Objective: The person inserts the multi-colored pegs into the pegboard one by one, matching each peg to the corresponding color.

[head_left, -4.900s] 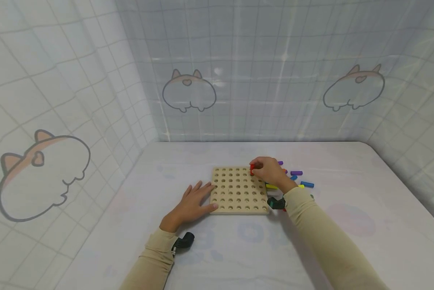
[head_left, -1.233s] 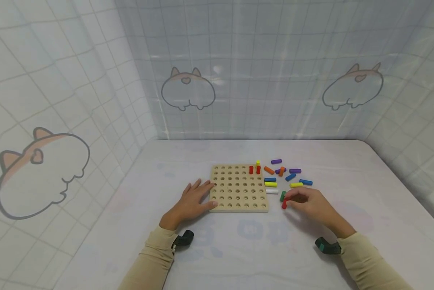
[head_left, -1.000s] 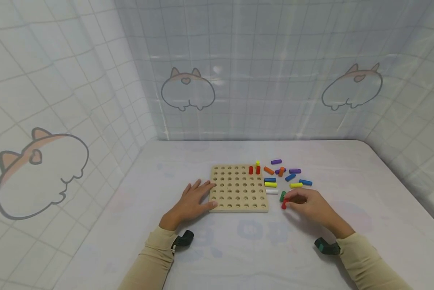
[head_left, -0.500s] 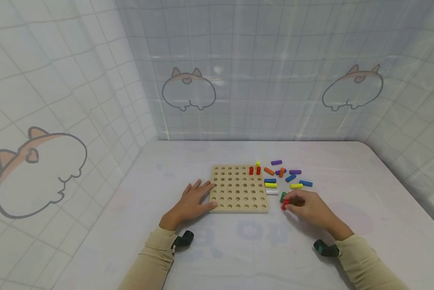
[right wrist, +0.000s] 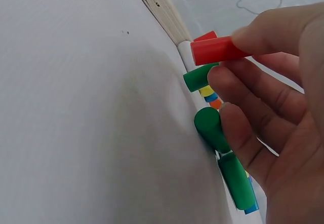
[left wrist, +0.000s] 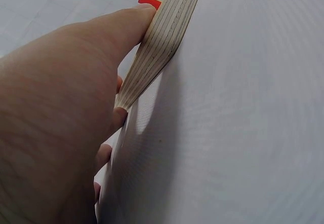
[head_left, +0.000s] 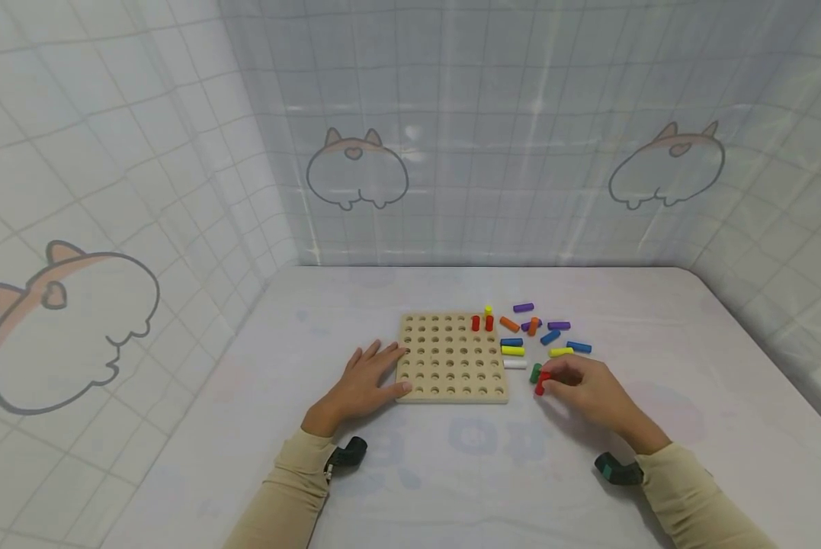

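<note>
Right hand (head_left: 588,389): thumb and finger clamped on a red peg (head_left: 543,383), the other fingers loosely bent below it. The peg is tilted and located right of the wooden pegboard (head_left: 451,358), near its front corner; contact with the bench (head_left: 451,488) cannot be determined. Three green pegs (right wrist: 237,181) lie close by in the right wrist view; whether any fingertip touches them cannot be told.

Left hand (head_left: 360,389): fingers apart, laid against the pegboard's left edge, with the thumb over the rim near the front corner.

Pegboard: flat on the bench, bored with rows of holes. Two red pegs (head_left: 475,323) stand upright side by side toward the far right corner. A yellow peg (head_left: 489,310) shows directly behind the right one, its base hidden.

Loose pegs right of the board: a white peg (head_left: 515,364) and blue pegs (head_left: 550,337) lying flat; an orange peg (head_left: 533,326) overlaps a purple peg (head_left: 525,326) in the head view.
</note>
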`<action>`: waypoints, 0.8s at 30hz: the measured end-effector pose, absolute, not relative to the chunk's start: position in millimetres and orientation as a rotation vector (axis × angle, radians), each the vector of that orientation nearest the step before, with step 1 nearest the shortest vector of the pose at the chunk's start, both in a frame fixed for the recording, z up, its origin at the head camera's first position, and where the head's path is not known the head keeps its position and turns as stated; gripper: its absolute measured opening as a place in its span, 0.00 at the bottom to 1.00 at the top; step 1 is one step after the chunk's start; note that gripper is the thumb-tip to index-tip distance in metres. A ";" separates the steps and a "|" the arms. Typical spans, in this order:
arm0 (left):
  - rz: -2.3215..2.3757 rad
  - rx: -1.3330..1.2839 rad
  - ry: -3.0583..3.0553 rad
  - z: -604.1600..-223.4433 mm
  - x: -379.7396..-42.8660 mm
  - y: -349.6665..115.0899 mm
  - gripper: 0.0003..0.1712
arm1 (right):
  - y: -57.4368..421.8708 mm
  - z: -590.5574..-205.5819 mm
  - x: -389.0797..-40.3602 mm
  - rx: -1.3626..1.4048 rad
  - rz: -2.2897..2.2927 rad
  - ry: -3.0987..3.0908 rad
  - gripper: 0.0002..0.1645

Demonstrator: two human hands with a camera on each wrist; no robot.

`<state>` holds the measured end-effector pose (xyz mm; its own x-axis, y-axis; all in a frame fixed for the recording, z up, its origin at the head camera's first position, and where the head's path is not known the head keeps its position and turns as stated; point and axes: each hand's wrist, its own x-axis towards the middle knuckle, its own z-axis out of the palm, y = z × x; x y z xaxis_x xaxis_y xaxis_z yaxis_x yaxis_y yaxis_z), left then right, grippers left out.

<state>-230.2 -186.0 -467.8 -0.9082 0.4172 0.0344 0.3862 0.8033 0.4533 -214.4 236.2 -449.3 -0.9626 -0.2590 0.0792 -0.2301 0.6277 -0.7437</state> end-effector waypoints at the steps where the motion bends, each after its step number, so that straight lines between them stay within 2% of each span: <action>1: 0.715 0.652 2.917 -467.6 -230.0 -185.9 0.47 | 236.4 -448.8 -214.3 -0.410 -1.280 2.799 0.12; 24: 0.709 0.645 2.904 -463.8 -229.3 -184.9 0.47 | 239.9 -440.5 -211.2 -0.268 -1.631 2.714 0.20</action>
<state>-229.3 -184.9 -463.8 -0.9076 0.4194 0.0185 0.3807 0.8038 0.4571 -211.2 239.9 -440.5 -0.9851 -0.1253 0.1179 -0.1629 0.4589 -0.8734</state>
